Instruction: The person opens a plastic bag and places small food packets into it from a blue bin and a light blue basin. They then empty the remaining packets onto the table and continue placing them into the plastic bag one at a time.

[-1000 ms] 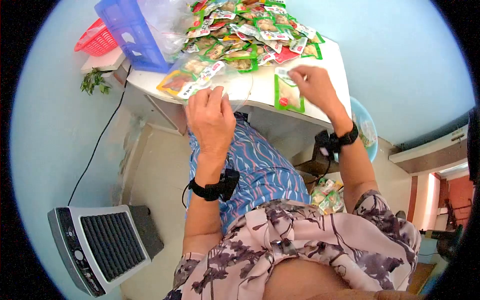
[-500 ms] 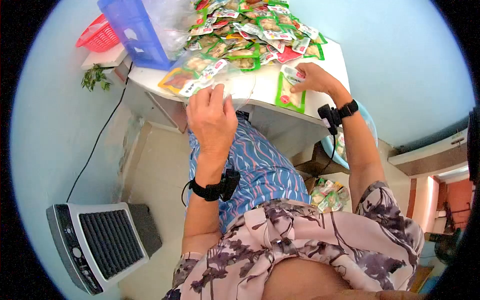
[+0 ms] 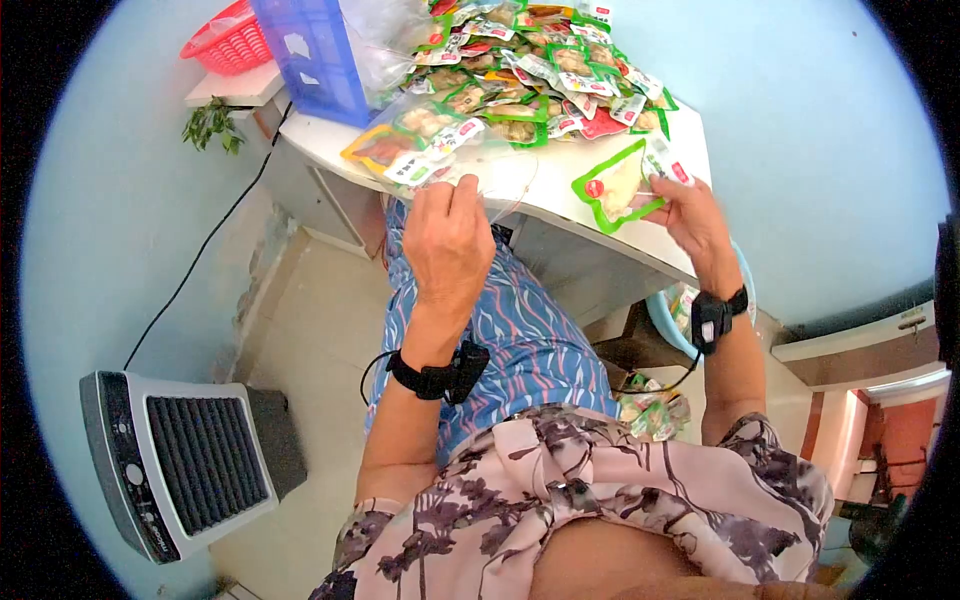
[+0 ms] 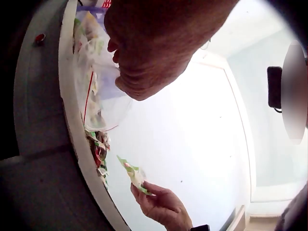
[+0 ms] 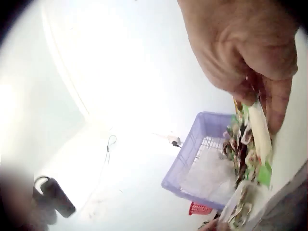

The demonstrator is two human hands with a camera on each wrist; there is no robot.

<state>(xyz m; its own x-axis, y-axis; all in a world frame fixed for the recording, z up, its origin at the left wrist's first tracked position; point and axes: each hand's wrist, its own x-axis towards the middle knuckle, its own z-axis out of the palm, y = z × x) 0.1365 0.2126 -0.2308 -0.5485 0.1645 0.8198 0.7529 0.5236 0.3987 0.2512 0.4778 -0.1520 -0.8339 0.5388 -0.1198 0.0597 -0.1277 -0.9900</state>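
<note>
My left hand (image 3: pixel 448 245) pinches the edge of a clear plastic bag (image 3: pixel 490 168) at the table's front edge; green- and yellow-edged packets (image 3: pixel 385 150) lie inside it. The same bag (image 4: pixel 108 103) hangs from the left hand (image 4: pixel 149 53) in the left wrist view. To the right, my right hand (image 3: pixel 692 222) holds a green-edged packet (image 3: pixel 618 187) between thumb and fingers, tilted above the table. In the right wrist view that packet (image 5: pixel 260 130) is seen nearly edge-on below the right hand (image 5: pixel 245 53).
A heap of packets (image 3: pixel 540 75) covers the back of the white table (image 3: pixel 560 170). The blue-purple crate (image 3: pixel 315 60) with clear bags stands at the left, beside a red basket (image 3: pixel 230 40). Below the table's right side are a light blue tub (image 3: pixel 665 320) and more packets (image 3: pixel 655 410).
The right hand has taken hold of the green-edged packet and lifted it, turning it over to its tilted pose. The left hand keeps its grip on the bag; the head view has shifted slightly.
</note>
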